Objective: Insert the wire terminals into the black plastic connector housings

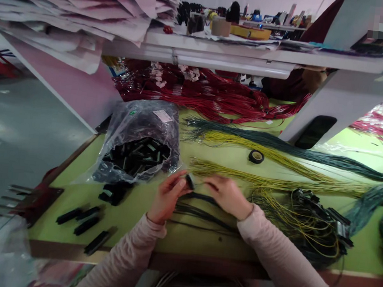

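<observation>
The left hand (171, 199) pinches a small black plug (190, 181).

The left fingertips (182, 183) are together, clamped on the plug. Its long side tips up and points toward the right hand (227, 195), which is just beside it. I cannot tell if the right fingers are together. The left hand is nearer. Thin black wires (204, 213) lie under both hands on the green table (201, 245).
</observation>
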A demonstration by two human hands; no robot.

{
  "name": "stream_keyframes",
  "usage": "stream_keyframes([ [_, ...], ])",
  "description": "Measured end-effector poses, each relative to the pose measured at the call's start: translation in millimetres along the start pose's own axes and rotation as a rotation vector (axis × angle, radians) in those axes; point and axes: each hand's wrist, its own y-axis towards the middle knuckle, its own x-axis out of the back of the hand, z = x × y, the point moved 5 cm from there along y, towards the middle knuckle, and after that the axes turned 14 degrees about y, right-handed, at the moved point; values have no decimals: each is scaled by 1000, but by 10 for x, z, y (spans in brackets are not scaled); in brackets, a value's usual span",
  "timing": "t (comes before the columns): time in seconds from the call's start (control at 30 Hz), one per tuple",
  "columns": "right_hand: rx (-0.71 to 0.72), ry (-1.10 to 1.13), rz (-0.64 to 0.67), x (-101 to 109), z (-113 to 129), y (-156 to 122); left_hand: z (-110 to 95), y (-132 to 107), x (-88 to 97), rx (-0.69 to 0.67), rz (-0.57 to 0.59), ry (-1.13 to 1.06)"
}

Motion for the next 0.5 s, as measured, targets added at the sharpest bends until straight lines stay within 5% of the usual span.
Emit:
stream_keyframes([
  [0.17, -233, -58, -729, 1177, -201, -768, -40, -23, -60, -324, 201, 721],
  [0.23, -371, -223, -866, 1596, -274, -1239, -6, -40, -105, -425, 255, 884],
  [0.33, -675, -625, -721, 1970, -347, -1777, 37, -49, -162, -474, 264, 995],
  [0.4, -784, -805, -632, 2017, -313, -1932, 28, -44, -191, -473, 252, 1004],
  [0.5, -575, -833, -631, 1696, -106, -1708, -81, -38, -131, -470, 167, 937],
])
